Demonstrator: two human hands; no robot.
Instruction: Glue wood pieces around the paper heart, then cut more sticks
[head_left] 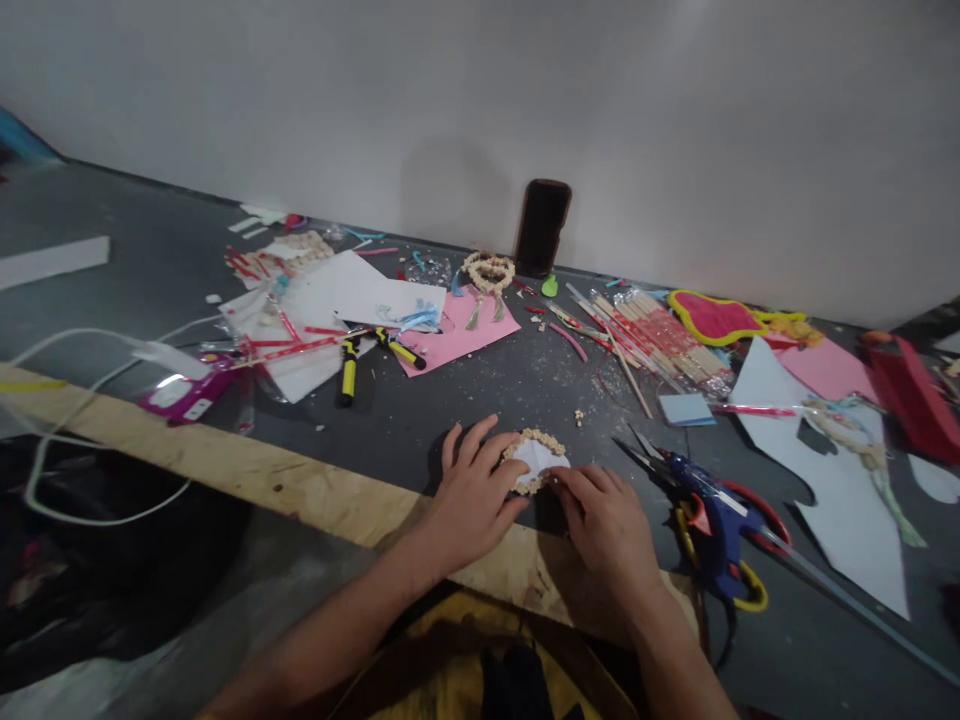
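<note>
A small white paper disc (535, 458), edged with beige bead-like pieces, lies on the dark tabletop in front of me. The beige edging (541, 436) runs along the top, left side and bottom. My left hand (474, 490) holds the disc's left side with thumb and forefinger, its other fingers spread toward the table. At the right edge, my right hand (604, 515) has its fingertips pinched together, touching the disc; whatever they grip is too small to make out. A few loose beige bits (578, 417) lie just beyond the right hand.
Right of my hands lie a blue glue gun (716, 525) and scissors (752, 590) with open blades. Yellow-black pliers (349, 372) and a purple glue gun (196, 388) are at left. A phone (543, 228) leans on the wall; a beaded ornament (487, 270) lies near it.
</note>
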